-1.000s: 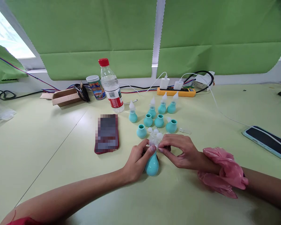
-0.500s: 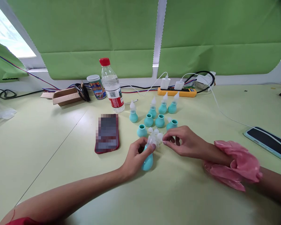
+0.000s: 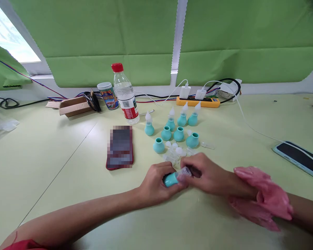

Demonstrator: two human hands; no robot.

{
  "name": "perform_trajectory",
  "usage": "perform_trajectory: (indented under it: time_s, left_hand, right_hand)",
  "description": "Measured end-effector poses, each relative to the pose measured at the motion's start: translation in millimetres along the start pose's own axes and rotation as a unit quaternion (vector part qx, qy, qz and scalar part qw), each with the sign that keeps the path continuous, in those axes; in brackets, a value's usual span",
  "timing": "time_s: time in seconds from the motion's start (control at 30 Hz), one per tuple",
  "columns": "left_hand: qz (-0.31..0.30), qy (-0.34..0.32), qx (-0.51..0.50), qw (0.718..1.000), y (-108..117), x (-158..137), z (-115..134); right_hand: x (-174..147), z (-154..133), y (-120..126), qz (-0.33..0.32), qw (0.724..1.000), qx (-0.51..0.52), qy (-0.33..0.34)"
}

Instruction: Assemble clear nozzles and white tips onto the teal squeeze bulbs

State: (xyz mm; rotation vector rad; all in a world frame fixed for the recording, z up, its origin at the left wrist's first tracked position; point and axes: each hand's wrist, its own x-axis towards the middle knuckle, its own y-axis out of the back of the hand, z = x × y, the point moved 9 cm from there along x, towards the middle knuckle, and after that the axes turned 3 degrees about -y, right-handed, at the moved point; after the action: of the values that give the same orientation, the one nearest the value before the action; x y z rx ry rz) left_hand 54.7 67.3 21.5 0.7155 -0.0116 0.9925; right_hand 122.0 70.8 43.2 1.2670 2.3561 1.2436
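My left hand [image 3: 159, 184] is wrapped around a teal nasal aspirator bulb [image 3: 170, 179], tilted with its neck toward the right. A clear plastic tube [image 3: 184, 171] sticks out of that neck. My right hand [image 3: 202, 173] is closed around the tube's outer end, thumb below and index finger above; a small part between its fingers would be hidden. Just beyond the hands lies a loose cluster of clear and whitish pieces [image 3: 173, 154]. Behind it stand open teal bulbs [image 3: 159, 146], and farther back several assembled aspirators [image 3: 149, 125] with pointed white tips stand upright.
Left of the bulbs lies a red-edged phone [image 3: 120, 147]. A red-capped water bottle [image 3: 126, 97], a printed can [image 3: 108, 95] and an open cardboard box [image 3: 74, 106] stand behind. A yellow power strip [image 3: 198, 101] has white chargers; a cable runs to another phone [image 3: 299, 159] at right.
The held bulb has come nearer me and turned from upright to pointing right. My right hand has moved toward me, from beside the loose pieces onto the clear tube.
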Motion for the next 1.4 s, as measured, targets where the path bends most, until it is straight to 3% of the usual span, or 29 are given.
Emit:
perform_trajectory:
  time_s: [0.13, 0.23, 0.33, 0.47, 0.6, 0.67, 0.77, 0.93, 1.07, 1.2, 1.4]
  left_hand:
    - [-0.001, -0.157, 0.088, 0.984, -6, -7, 27]
    - [0.017, -0.25, 0.139, 0.958, -8, -15, 44]
    - [0.018, -0.299, 0.164, 0.94, -9, -20, 54]
    - [0.019, -0.308, 0.178, 0.934, -8, -21, 57]
    - [-0.022, -0.347, 0.178, 0.921, -14, -27, 64]
    - [-0.039, -0.328, 0.147, 0.932, -14, -26, 63]
    - [-0.025, -0.251, 0.084, 0.964, -6, -19, 53]
    - [0.056, -0.182, 0.069, 0.979, 9, -13, 39]
    - [0.058, -0.083, 0.032, 0.994, 9, -6, 18]
    - [0.073, -0.002, 0.002, 0.997, 13, -2, 2]
    - [0.097, 0.01, -0.029, 0.995, 16, -2, -1]
  right_hand:
    - [-12, -17, -22, -0.003, 0.996, -0.043, 0.081]
    - [-15, -21, -27, -0.024, 0.995, -0.008, 0.094]
    - [-15, -24, -29, -0.069, 0.993, 0.066, 0.064]
    - [-15, -20, -33, -0.109, 0.978, 0.18, 0.006]
    - [-10, 13, -27, -0.064, 0.961, 0.252, -0.089]
    - [-5, 34, -9, 0.018, 0.958, 0.253, -0.132]
    - [-1, 49, 20, 0.117, 0.962, 0.195, -0.149]
    - [5, 49, 34, 0.143, 0.978, 0.02, -0.15]
    - [9, 38, 24, 0.127, 0.978, -0.156, -0.059]
    - [7, 31, 11, 0.126, 0.941, -0.314, 0.034]
    - [3, 15, 2, 0.148, 0.911, -0.348, 0.163]
